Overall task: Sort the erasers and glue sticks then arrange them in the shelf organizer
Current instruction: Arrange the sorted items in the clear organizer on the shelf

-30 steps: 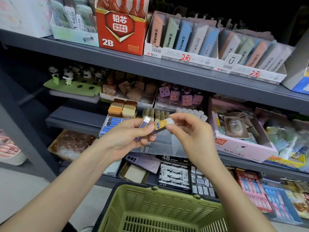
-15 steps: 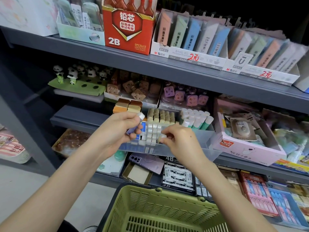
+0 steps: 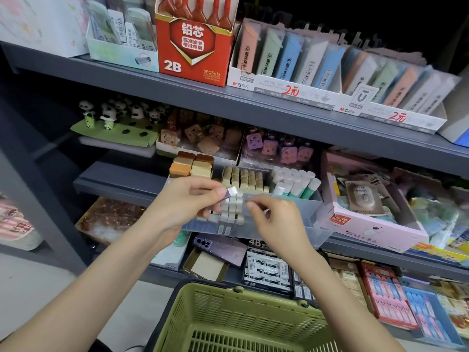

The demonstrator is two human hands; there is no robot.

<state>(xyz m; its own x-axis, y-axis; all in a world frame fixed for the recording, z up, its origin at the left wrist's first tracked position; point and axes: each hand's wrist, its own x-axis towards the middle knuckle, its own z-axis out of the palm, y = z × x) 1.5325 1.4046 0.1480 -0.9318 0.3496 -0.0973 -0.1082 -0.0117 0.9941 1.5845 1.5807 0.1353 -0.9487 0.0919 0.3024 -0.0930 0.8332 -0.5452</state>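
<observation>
- Our left hand [image 3: 187, 203] pinches a purple-sleeved eraser [image 3: 231, 192] between thumb and fingers.
- Just below it, white erasers [image 3: 232, 210] stand in rows inside the clear shelf organizer [image 3: 313, 226].
- Our right hand [image 3: 276, 220] curls over those rows; we cannot tell whether it pinches anything.
- Glue sticks [image 3: 297, 182] stand upright at the organizer's back right.

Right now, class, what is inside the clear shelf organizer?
Rows of pale erasers, tan erasers and white-capped glue sticks. The left hand, holding an eraser, and right hand cover some rows.
</observation>
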